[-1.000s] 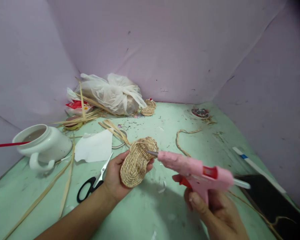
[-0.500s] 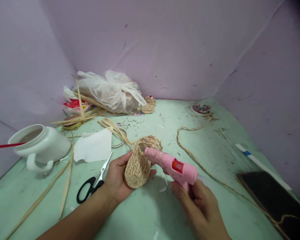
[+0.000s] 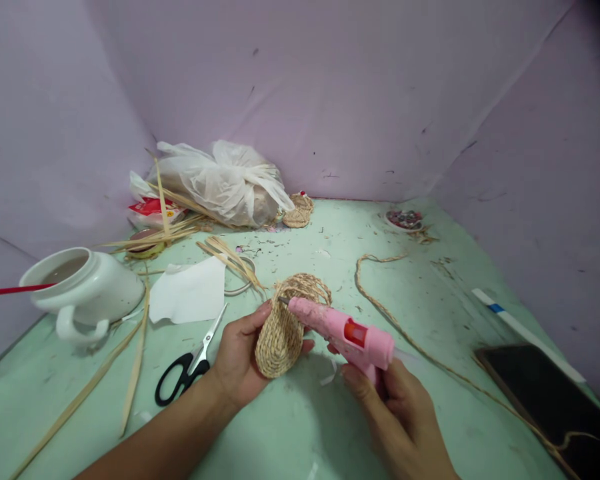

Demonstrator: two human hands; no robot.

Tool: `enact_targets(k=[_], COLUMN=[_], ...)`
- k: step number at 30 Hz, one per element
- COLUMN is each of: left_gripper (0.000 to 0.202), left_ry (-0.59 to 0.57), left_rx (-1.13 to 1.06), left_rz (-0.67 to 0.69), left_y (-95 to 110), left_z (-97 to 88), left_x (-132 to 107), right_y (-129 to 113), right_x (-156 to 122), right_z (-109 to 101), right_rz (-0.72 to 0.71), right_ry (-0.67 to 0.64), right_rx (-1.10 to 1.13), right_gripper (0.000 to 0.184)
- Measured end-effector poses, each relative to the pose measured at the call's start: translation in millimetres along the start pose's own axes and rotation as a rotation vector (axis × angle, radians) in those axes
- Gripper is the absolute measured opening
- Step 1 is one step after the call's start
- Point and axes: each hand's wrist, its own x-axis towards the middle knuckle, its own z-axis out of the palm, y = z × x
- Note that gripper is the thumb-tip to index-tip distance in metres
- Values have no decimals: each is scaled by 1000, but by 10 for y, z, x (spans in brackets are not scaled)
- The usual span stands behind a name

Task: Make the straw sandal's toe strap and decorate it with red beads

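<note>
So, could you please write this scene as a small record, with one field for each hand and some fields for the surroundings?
Left hand: holding a woven piece
Right hand: gripping a pink glue gun
Nozzle: at the woven piece; contact unclear
Left side: black-handled scissors, white paper, white pot with a red stick at its mouth
Back: tied plastic bag
Right side: braided cord, dark flat object
Table: pale green
</note>
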Motion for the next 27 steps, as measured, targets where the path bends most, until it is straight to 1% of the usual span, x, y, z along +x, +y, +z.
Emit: enact_targets(k=[4,9,21,24,26,27], left_gripper=[20,20,20,19,19,19], left_ry=[-4,11,-36,-30,-1,32], left_rx=[4,22,74,179,323,425], left_rz=[7,7,16,93,176,212], left_y=[-2,-8,-14,-27,-26,-18], left_z=[-9,-17,-27,-11,11,25], left_x=[5,3,5,-14,-33,-45], right_y=[-37,-99,-151,-142,-122,-109], right_x=[17,31,31,15,-5,-17], right_z=[10,35,40,37,27,20], right_rz=[-44,-66,-41,-10,26,38], right_ry=[50,140,172,186,184,176], right_rx=[-46,-25,26,40,44,44], right_gripper=[17,14,14,16,16,18])
